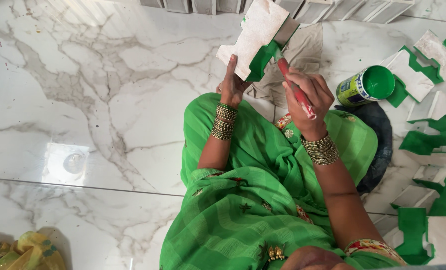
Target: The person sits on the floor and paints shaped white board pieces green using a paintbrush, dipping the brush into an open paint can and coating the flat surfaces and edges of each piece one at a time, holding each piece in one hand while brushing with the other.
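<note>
My left hand [231, 84] holds up a whitish notched paving block [255, 31], gripping its lower edge. One side of the block is coated green. My right hand [308, 97] grips a red-handled paintbrush [295, 89] whose tip touches the block's green side. Both wrists carry stacks of gold bangles. A green garment covers my lap below the hands.
An open can of green paint [367, 85] lies tilted on the marble floor [83, 100] at the right. Several green-edged blocks [423, 75] lie at the far right, unpainted grey blocks [328, 7] along the top. A cloth [303, 50] lies under the block; yellow fabric [23, 250] bottom left.
</note>
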Demonstrator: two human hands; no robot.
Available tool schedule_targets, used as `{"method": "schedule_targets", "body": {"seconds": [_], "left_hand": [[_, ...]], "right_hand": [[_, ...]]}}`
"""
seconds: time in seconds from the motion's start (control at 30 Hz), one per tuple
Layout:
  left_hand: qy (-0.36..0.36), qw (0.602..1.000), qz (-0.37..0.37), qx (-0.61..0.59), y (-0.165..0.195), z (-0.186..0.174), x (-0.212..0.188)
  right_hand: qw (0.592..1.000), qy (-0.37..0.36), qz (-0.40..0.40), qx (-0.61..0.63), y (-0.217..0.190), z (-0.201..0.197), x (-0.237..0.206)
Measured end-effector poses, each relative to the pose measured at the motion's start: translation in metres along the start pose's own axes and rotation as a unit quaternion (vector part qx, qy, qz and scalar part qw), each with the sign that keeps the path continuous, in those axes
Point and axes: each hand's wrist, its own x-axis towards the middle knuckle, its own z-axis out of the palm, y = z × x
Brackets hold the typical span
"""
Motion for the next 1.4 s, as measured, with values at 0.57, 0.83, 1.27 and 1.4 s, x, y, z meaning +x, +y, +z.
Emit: {"method": "schedule_targets", "body": {"seconds": [0.57,0.83,1.27,1.4], "left_hand": [[-0.002,1.000,-0.001,-0.023,0.002,-0.003,0.003],[-0.035,0.998,-0.021,-0.046,0.000,-0.006,0.003],[-0.055,0.995,-0.049,-0.066,0.009,0.009,-0.009],[-0.050,0.996,-0.044,-0.055,0.008,0.008,-0.006]], "right_hand": [[1.000,0.024,0.008,0.004,-0.003,-0.009,-0.006],[0.999,0.046,0.025,-0.017,-0.006,-0.016,-0.009],[0.999,0.040,-0.017,0.008,0.019,0.028,0.008],[0.999,0.012,-0.021,0.032,0.018,0.033,0.009]]}}
